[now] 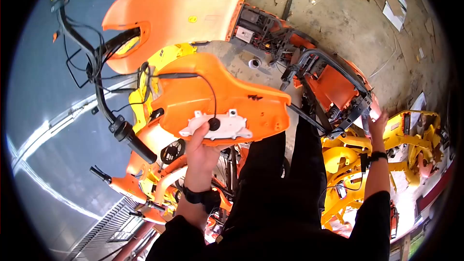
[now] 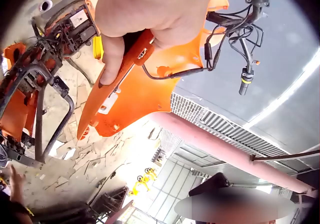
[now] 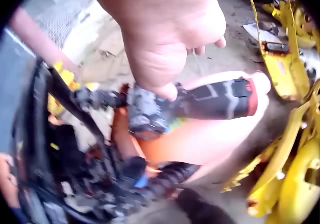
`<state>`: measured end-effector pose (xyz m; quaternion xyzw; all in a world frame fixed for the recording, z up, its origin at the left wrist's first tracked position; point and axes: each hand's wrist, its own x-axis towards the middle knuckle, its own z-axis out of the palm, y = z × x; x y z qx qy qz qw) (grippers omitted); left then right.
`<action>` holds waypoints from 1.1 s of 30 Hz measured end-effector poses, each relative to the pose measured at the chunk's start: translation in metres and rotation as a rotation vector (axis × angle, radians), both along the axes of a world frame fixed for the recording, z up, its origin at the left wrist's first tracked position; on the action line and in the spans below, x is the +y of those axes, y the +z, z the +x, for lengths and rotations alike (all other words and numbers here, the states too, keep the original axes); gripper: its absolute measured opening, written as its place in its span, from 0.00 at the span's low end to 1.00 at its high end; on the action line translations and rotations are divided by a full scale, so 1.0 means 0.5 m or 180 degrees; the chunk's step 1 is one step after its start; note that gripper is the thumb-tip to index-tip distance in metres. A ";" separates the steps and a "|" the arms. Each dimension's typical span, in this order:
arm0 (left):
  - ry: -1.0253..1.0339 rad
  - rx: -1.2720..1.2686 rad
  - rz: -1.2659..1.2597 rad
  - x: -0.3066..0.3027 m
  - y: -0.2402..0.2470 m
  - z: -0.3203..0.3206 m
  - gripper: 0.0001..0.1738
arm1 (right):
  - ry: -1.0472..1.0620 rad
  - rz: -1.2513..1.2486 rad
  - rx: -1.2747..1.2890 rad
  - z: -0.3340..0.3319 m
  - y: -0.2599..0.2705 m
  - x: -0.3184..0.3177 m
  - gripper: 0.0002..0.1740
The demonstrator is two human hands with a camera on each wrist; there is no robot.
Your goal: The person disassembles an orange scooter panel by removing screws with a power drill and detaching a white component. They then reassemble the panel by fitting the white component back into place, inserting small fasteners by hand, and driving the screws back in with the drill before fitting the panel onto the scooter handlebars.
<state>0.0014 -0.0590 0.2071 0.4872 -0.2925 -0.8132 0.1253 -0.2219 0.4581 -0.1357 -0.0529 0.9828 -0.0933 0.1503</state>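
I grip the orange panel [image 1: 222, 92] in my left hand [image 1: 200, 147], in the middle of the head view. My thumb and fingers [image 2: 112, 59] are curled round its lower edge, by the white plate [image 1: 217, 126] fixed to it. A thin black cable [image 1: 212, 96] runs across the panel to a round plug on that plate.

Toward the right edge of the frame, my right hand [image 1: 377, 124] rests on the rear end of the black frame [image 1: 333, 67]. In the right wrist view my thumb touches a black bar with a red tip [image 3: 210, 101], and my other fingers [image 3: 202, 49] hang loose and grasp nothing.

A larger orange body shell [image 1: 174, 14] lies in the upper left, and a handlebar grip [image 1: 135, 140] lies to the left of my left hand. Yellow frames [image 1: 411, 135] pile up at the right, and the concrete floor [image 1: 348, 24] fills the upper right.
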 end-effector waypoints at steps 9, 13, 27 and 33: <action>0.0122 0.0352 0.0071 0.004 -0.032 0.011 0.21 | 0.2024 -0.2638 -0.0778 0.026 0.683 -0.647 0.13; 0.0352 0.0318 0.0151 0.004 -0.024 0.000 0.19 | 0.2427 -0.1657 -0.0331 0.108 0.641 -0.794 0.09; 0.0373 0.0339 0.0730 -0.036 -0.035 0.050 0.20 | 0.1939 -0.2526 -0.1093 0.150 0.678 -0.828 0.05; 0.0568 0.0458 0.0777 -0.035 -0.036 0.042 0.17 | 0.1881 -0.2538 -0.1460 0.175 0.709 -0.792 0.04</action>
